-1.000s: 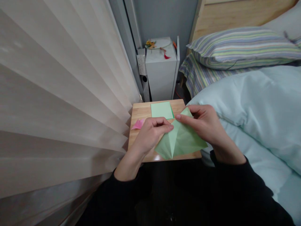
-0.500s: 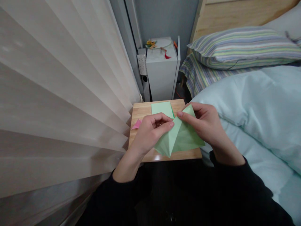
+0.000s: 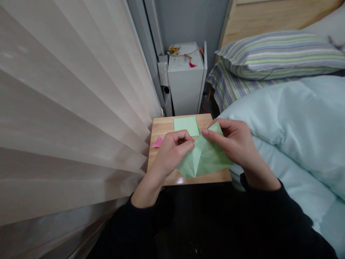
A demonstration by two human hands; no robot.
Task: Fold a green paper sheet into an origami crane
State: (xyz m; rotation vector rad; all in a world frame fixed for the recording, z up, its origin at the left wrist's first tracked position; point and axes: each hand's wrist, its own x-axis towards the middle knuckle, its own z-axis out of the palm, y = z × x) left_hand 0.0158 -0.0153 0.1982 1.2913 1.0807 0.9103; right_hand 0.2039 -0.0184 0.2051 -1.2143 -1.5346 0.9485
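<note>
A creased sheet of light green origami paper [image 3: 206,156] is held up over a small wooden table [image 3: 212,178]. My left hand [image 3: 174,149] pinches its upper left edge between thumb and fingers. With thumb on the near side and fingers behind, my right hand [image 3: 234,138] grips the upper right part near a pointed corner. Fold lines fan upward from the paper's bottom tip. Behind it on the table lies a stack of green paper squares [image 3: 185,125]. A folded pink paper piece [image 3: 157,141] sits left of the stack, partly hidden by my left hand.
A pleated curtain [image 3: 75,118] hangs along the left, reaching the table's edge. To the right is a bed with a pale blue quilt [image 3: 296,118] and a striped pillow [image 3: 280,54]. A white cabinet [image 3: 185,86] stands beyond the table, with small items on top.
My left thumb has shifted slightly left along the paper. The fold between my hands has opened out a little, and the paper's surface looks flatter.
</note>
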